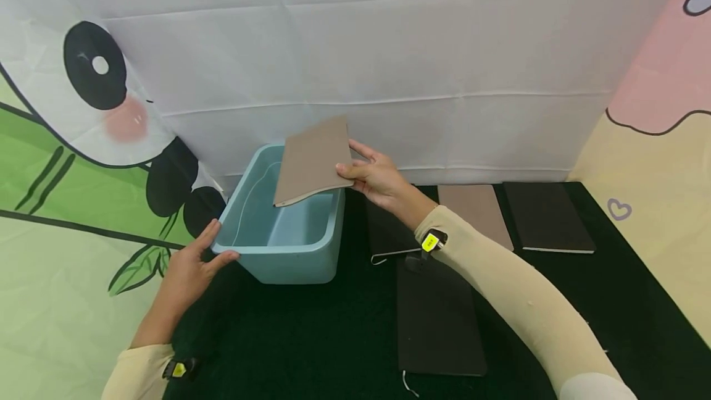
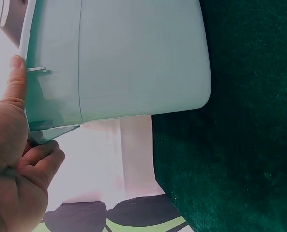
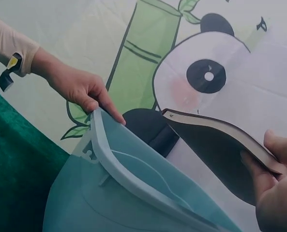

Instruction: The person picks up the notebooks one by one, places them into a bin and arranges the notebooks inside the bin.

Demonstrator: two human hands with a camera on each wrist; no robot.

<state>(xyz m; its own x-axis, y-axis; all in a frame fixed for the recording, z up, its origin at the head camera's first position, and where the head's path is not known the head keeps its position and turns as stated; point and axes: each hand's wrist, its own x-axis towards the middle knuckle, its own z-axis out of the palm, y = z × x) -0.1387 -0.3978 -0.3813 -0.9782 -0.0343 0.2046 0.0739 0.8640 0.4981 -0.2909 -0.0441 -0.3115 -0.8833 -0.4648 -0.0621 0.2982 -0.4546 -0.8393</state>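
Over the light-blue plastic bin (image 1: 294, 264), my right hand (image 1: 383, 183) holds a tan soft-cover notebook (image 1: 312, 162) by its right edge, thumb on the upper cover and fingers beneath. The notebook is tilted and bends slightly; its cream page edges (image 3: 220, 125) and dark underside show in the right wrist view. My left hand (image 1: 189, 273) grips the bin's near left corner, with the thumb (image 2: 16, 82) along the front rim and the other fingers around the side. The part of the bin's inside that shows holds nothing; the notebook hides the rest.
Right of the bin, a black notebook (image 1: 383, 221) lies partly under my right arm, with another black one (image 1: 441, 332) nearer me. Farther right are a tan notebook (image 1: 472, 208) and a black one (image 1: 547, 215). A pale cloth backdrop (image 1: 389, 54) rises behind the dark green table (image 1: 289, 338).
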